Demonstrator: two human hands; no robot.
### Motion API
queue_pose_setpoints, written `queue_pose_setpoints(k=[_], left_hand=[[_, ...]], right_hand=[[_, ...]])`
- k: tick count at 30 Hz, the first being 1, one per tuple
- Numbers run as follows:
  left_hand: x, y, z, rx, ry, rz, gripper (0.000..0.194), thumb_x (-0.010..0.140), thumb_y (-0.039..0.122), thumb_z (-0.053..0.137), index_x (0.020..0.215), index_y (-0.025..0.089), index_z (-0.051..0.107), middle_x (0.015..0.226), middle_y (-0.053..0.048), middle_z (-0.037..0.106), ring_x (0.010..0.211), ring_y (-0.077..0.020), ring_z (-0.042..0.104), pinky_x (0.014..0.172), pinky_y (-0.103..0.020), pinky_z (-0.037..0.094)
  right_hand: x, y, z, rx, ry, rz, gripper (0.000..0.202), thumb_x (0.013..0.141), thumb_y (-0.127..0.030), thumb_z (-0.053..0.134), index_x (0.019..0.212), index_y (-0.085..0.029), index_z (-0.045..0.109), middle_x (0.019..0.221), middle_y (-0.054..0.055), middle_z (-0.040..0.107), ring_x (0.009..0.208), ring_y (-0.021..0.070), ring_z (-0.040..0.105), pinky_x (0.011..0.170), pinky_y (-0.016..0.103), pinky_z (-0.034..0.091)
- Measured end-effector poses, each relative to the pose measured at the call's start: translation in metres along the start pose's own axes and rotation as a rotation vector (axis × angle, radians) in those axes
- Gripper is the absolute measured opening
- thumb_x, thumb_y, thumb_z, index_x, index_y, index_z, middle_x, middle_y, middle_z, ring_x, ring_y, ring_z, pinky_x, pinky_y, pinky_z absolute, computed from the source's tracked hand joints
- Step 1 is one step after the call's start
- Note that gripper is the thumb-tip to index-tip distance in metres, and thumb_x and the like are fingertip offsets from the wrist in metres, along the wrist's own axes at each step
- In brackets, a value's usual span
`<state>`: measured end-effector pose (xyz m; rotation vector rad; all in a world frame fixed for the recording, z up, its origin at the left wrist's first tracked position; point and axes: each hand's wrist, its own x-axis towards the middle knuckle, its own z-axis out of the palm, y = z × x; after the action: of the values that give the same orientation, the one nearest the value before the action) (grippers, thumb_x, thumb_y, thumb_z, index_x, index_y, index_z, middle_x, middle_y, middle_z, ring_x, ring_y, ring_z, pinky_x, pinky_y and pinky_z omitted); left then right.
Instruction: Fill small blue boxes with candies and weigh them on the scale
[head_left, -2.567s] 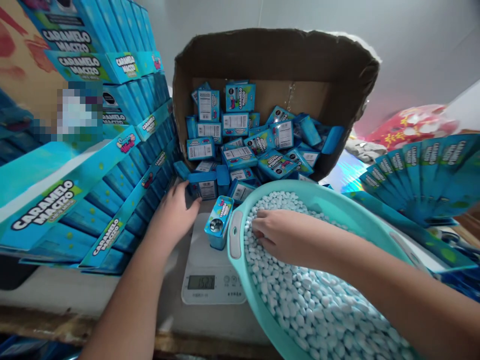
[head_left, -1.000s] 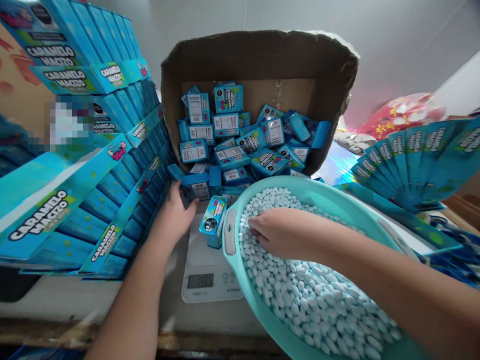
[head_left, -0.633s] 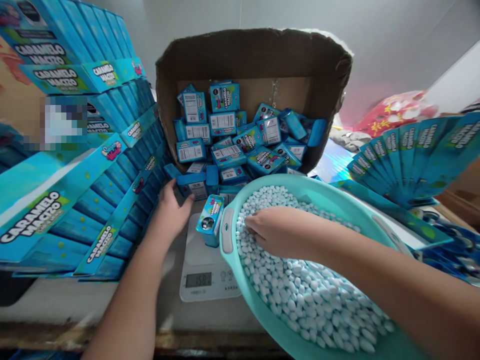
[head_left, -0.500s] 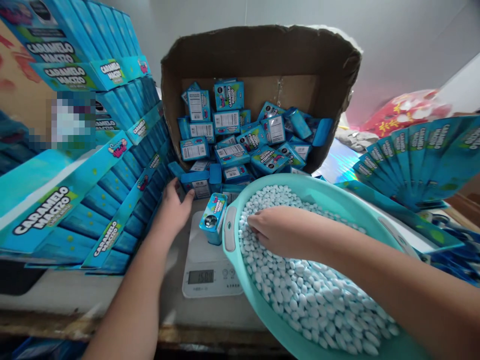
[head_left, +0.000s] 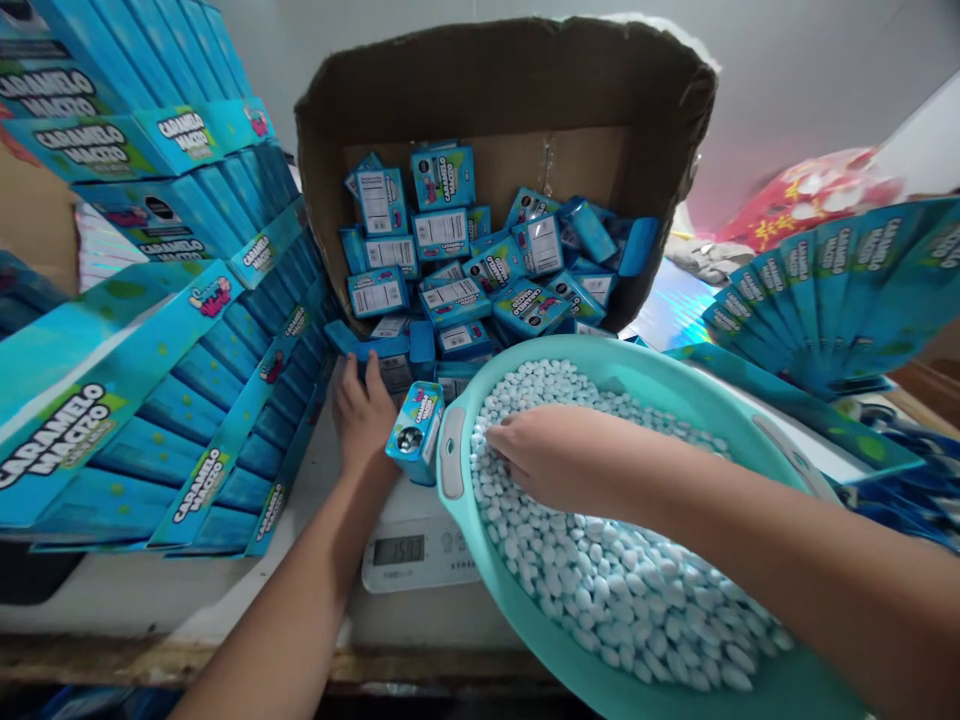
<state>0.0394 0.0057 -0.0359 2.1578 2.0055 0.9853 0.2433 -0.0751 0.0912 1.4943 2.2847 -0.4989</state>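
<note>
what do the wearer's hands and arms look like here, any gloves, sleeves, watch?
Both are bare. The left hand and right hand wear no gloves, and no rings show on the visible fingers. Both forearms are uncovered up to the frame edge: no sleeves, cuffs, watch, bands or markings in view. Nails look short and unpainted on the left hand; the right hand's fingertips are hidden.

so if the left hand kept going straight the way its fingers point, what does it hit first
Probably the loose blue candy boxes spilling from the tipped cardboard carton. The left hand points up and away, fingertips already at or touching the nearest one; depth is hard to judge.
</note>
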Motion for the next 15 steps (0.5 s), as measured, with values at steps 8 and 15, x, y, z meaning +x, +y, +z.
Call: queue_pose_setpoints(k=[8, 15], left_hand=[[-0.0017, 0.0014, -0.0032, 0.154, -0.039, 0.105, 0.056, 0.101, 0.028, 0.043, 0.156, 0.020, 0.043, 0.163, -0.017, 0.035, 0.149, -0.0396, 0.034, 0.122, -0.062, 0.029], [0.0082, -0.0039, -0.0017, 0.080, -0.026, 0.079, 0.055, 0.097, 0.028, 0.051, 0.151, 0.017, 0.047, 0.158, -0.019, 0.040, 0.146, -0.0415, 0.037, 0.121, -0.063, 0.030]], right_hand=[[-0.0005, -0.0012, 0.0047, 0.175, 0.078, 0.059, 0.021, 0.092, -0.013, 0.055, 0.095, -0.026, 0.070, 0.087, 0.009, 0.071, 0.081, 0.0264, 0.067, 0.075, 0.040, 0.050], [0.0019, -0.0014, 0.0039, 0.191, 0.068, 0.078, 0.018, 0.094, -0.014, 0.057, 0.098, -0.024, 0.071, 0.096, 0.009, 0.073, 0.091, 0.0273, 0.069, 0.085, 0.042, 0.051]])
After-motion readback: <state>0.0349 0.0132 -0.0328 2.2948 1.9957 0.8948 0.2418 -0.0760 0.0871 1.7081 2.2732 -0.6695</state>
